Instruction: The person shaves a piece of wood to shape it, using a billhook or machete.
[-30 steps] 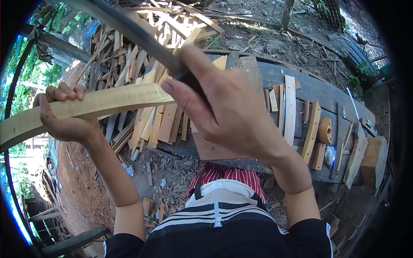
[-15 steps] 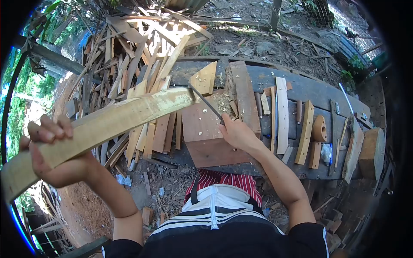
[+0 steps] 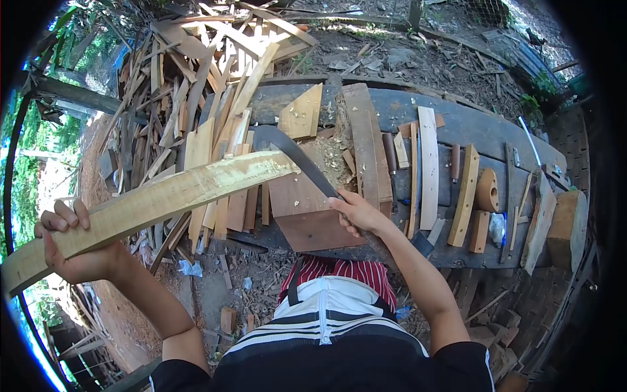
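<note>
My left hand (image 3: pixel 78 245) is wrapped round the far-left part of a long, slightly bent wooden beam (image 3: pixel 163 199). The beam slants up to the right, its freshly cut pale end over a wooden block (image 3: pixel 320 225). In my right hand (image 3: pixel 356 212) is a machete (image 3: pixel 297 153) with a dark curved blade, gripped near the blade's base. Its handle runs back beneath my forearm, partly hidden. The blade's hooked tip overlaps the upper edge of the beam's pale end in this view.
Wood chips and a thick plank (image 3: pixel 366 140) lie on the block. Farther right on the dark bench (image 3: pixel 398 108) are wooden strips, chisels, a drilled bar (image 3: pixel 464 196) and a rounded wooden piece (image 3: pixel 486 189). A heap of scrap wood (image 3: pixel 196 78) rises at left.
The machete's blade has turned from edge-on to broadside, its tip shifting left and over the beam. The beam's right end has dipped slightly. Both hands keep their hold.
</note>
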The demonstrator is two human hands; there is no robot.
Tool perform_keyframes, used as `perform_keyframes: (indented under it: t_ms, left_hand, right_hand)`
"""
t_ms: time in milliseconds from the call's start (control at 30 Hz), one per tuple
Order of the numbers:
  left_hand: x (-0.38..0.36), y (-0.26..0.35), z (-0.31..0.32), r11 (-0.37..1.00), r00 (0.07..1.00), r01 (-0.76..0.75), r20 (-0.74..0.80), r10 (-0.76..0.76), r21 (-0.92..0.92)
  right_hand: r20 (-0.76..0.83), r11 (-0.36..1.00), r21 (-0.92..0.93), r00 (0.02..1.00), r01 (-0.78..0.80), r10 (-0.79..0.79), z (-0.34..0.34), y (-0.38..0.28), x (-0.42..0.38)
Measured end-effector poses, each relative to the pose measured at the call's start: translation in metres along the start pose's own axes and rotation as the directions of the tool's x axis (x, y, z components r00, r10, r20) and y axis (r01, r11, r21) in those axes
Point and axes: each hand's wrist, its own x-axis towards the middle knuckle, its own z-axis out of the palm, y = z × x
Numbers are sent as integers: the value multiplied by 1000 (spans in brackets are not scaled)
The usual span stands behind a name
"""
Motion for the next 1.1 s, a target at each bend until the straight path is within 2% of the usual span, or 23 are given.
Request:
perform_keyframes:
  t_ms: [33, 67, 133, 200, 267, 300, 367, 400, 467, 533, 600, 633, 667, 700, 733, 767, 833, 900, 933, 967, 1000, 1067, 1100]
  left_hand:
    - [1, -1, -2, 1000, 1000, 9, -19, -9, 15]
    - [2, -1, 4, 999, 997, 16, -74, -13, 48]
    - [6, -3, 2, 1000, 999, 8, -47, -7, 10]
    - [7, -5, 4, 998, 999, 34, 21, -33, -53]
    - [13, -7, 13, 996, 997, 65, 49, -62, -67]
    - [15, -7, 14, 994, 994, 86, 79, -80, -72]
    - [19, -9, 17, 996, 994, 83, 73, -79, -44]
    - [20, -11, 19, 997, 996, 71, 64, -69, -34]
    - [19, -10, 23, 996, 995, 66, 83, -61, -52]
    - [12, -3, 28, 994, 991, 71, 122, -61, -83]
    - [0, 4, 39, 991, 986, 55, 166, -35, -120]
    - [-4, 6, 39, 992, 987, 45, 158, -26, -119]
    - [-8, 5, 38, 998, 997, 14, 83, -8, -64]
    - [-8, 2, 38, 1000, 1000, -18, 14, 19, -17]
    - [-8, 0, 37, 1000, 1000, -26, -2, 26, -13]
    - [-9, 1, 34, 1000, 1000, -21, -1, 21, -21]
    - [-5, 1, 31, 989, 995, 15, 98, 0, -149]
    - [-3, 5, 34, 990, 993, 33, 114, -17, -136]
    - [0, 7, 34, 983, 979, 47, 205, -10, -177]
    - [2, 6, 34, 971, 957, 66, 291, 3, -228]
    - [2, 8, 34, 975, 951, 66, 308, 3, -214]
    - [-5, 9, 38, 966, 944, 66, 328, 20, -250]
    - [-10, 12, 41, 958, 938, 61, 345, 41, -281]
  right_hand:
    - [75, 984, 167, 996, -55, 43, -3, 2, 6]
    - [80, 985, 164, 996, -48, 36, -3, -4, 7]
    - [-45, 996, -92, 999, -20, 16, -1, -18, 7]
    - [-131, 873, -466, 964, 146, -231, 4, -50, -2]
    - [-107, 824, -484, 914, 295, -391, 13, -107, -35]
    - [-111, 669, -535, 742, 516, -661, 22, -119, -40]
    - [-8, 657, -460, 737, 597, -676, 30, -180, -83]
    - [-11, 658, -459, 737, 597, -676, 38, -189, -83]
    - [-41, 250, -559, 275, 790, -961, 51, -198, -81]
    - [-76, 429, -534, 464, 729, -883, 55, -173, -63]
    - [-125, 549, -735, 716, 398, -687, 47, -110, -22]
    - [-150, 571, -769, 788, 287, -598, 38, -57, 11]
    - [-213, 522, -843, 811, 129, -545, 27, -16, 34]
    - [-249, 730, -678, 911, 79, -329, 15, -18, 31]
    - [-222, 877, -479, 970, -20, -99, 3, -26, 28]
    - [-231, 878, -478, 968, -27, -96, 0, -32, 23]
    - [-196, 913, -409, 977, -8, -79, 1, -47, 8]
    - [-195, 847, -468, 905, 253, -378, 12, -75, -8]
    - [-186, 758, -489, 798, 431, -573, 23, -105, -24]
    - [-179, 631, -516, 648, 579, -740, 31, -130, -37]
    - [-182, 633, -518, 649, 575, -739, 35, -139, -42]
    - [-228, 523, -611, 500, 594, -835, 42, -148, -47]
    - [-247, 537, -654, 521, 533, -817, 45, -135, -39]
